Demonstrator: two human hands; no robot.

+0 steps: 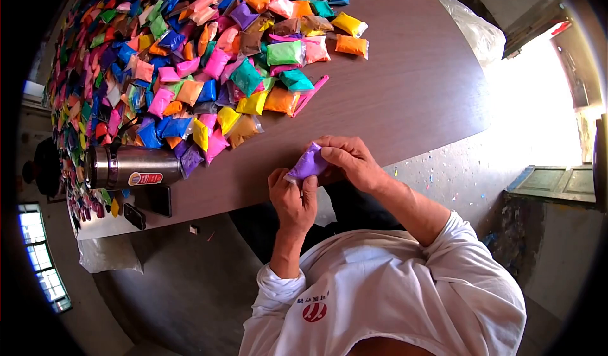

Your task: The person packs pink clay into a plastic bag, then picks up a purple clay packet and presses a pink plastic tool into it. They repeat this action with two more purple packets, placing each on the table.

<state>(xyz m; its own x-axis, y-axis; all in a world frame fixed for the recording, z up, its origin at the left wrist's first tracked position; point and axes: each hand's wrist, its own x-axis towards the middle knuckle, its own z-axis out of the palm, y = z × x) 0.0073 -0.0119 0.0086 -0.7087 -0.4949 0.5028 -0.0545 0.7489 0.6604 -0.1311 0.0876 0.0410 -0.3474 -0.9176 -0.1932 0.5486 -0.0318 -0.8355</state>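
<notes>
Between my two hands, just over the table's near edge, is a small purple packet in clear wrapping. My left hand pinches its lower end, with the thumb pressed on the front. At the packet's upper right, my right hand grips it between thumb and fingers. Some fingertips are hidden behind the packet. Beyond my hands, a large heap of coloured packets covers the left and far part of the table, with a pink strip at its near edge.
A steel flask lies on its side at the left of the brown table. Near it are a dark phone and a small black object. A clear plastic bag hangs at the far right edge.
</notes>
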